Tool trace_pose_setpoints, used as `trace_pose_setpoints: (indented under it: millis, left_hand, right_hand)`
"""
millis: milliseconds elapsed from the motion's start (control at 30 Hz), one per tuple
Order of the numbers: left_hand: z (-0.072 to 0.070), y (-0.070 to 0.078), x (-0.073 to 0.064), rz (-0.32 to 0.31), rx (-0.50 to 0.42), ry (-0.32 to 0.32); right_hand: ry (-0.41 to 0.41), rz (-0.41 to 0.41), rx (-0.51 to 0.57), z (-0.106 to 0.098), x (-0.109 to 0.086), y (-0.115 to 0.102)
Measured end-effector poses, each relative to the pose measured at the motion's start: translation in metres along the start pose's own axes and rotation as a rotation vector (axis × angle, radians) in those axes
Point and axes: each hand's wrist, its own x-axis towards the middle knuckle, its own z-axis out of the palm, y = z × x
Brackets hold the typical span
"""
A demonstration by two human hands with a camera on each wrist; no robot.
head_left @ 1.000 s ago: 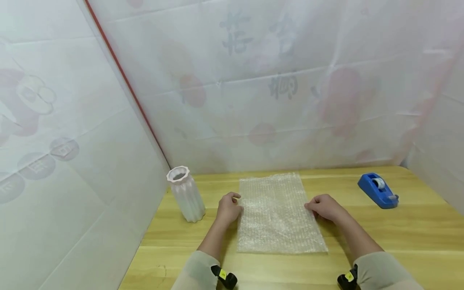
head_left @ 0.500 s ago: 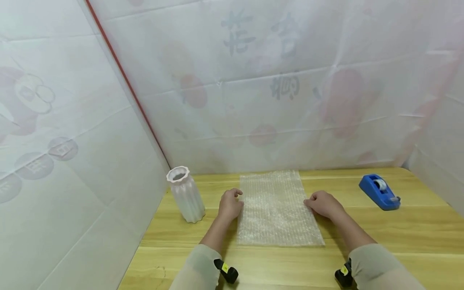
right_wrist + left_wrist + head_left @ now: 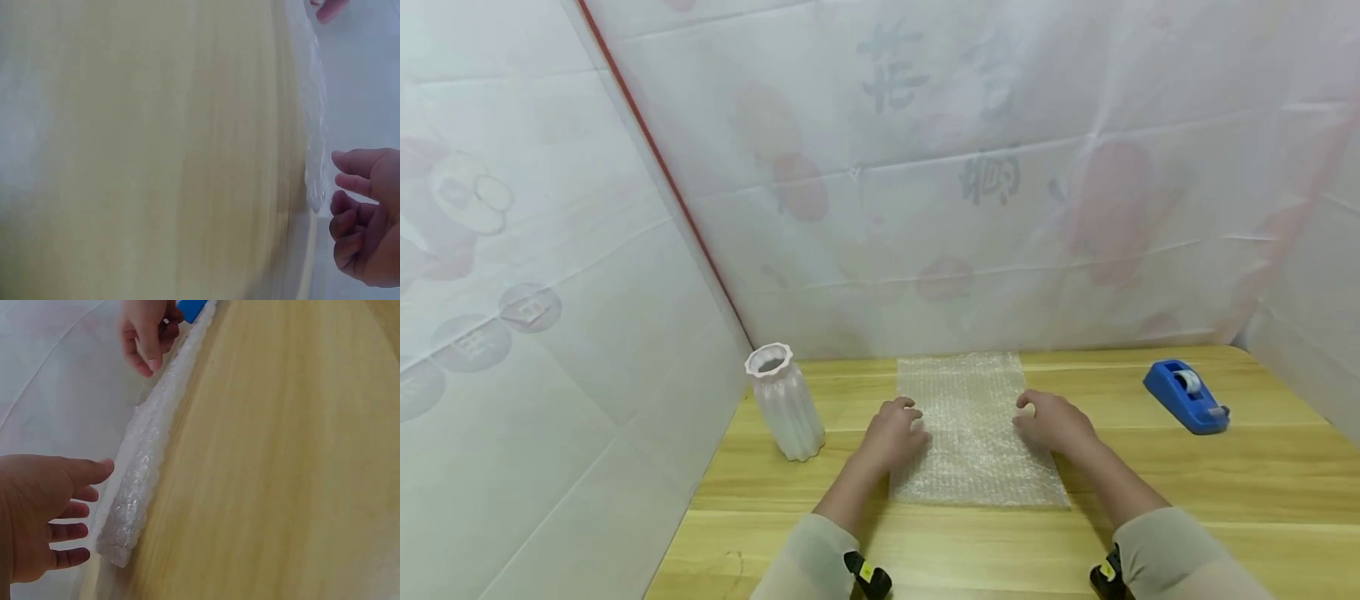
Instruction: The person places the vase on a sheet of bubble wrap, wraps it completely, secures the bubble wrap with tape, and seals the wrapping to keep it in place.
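Observation:
A sheet of bubble wrap (image 3: 973,425) lies flat on the wooden table. Over its left edge hovers my left hand (image 3: 895,435), the fingers spread and loosely bent; in the left wrist view the left hand (image 3: 44,512) has nothing between thumb and fingers. On the opposite side my right hand (image 3: 1056,423) is above the sheet's right edge. In the right wrist view, the right hand (image 3: 369,215) has its thumb and fingertips apart and grips nothing. The bubble wrap (image 3: 315,125) shows there as a thin strip beside it.
A white fluted vase (image 3: 790,408) stands upright left of my left hand. Further right, a blue tape dispenser (image 3: 1183,396) with a roll of tape sits on the table (image 3: 1225,500). White printed sheeting (image 3: 1000,250) rises behind and on both sides.
Both hands have come off the bubble wrap's side edges and moved inward over it. Earlier the sheet slid slightly toward the back. The vase and tape dispenser stay put.

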Motion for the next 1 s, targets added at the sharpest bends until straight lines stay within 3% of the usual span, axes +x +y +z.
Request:
trace_pose_setpoints:
  millis: [133, 633, 700, 800, 900, 1000]
  left_hand:
    - [0.002, 0.004, -0.003, 0.053, 0.056, -0.056]
    - [-0.004, 0.005, -0.010, 0.049, 0.116, -0.119]
    - [-0.011, 0.005, -0.015, 0.052, 0.108, -0.086]
    - [-0.027, 0.002, -0.027, 0.091, 0.084, 0.030]
    - [-0.049, -0.005, -0.043, 0.181, 0.029, 0.188]
    - [-0.072, -0.017, -0.059, 0.324, -0.044, 0.408]
  right_hand:
    - [-0.009, -0.040, -0.072, 0.005, 0.001, -0.003]
    - [-0.038, -0.044, -0.061, 0.007, 0.005, -0.005]
    - [-0.035, -0.042, -0.043, 0.008, 0.003, -0.006]
    - [-0.039, -0.048, 0.001, 0.008, -0.001, -0.010]
    - [-0.057, -0.054, 0.038, 0.007, -0.008, -0.013]
    - [-0.065, -0.005, 0.031, 0.002, -0.019, -0.013]
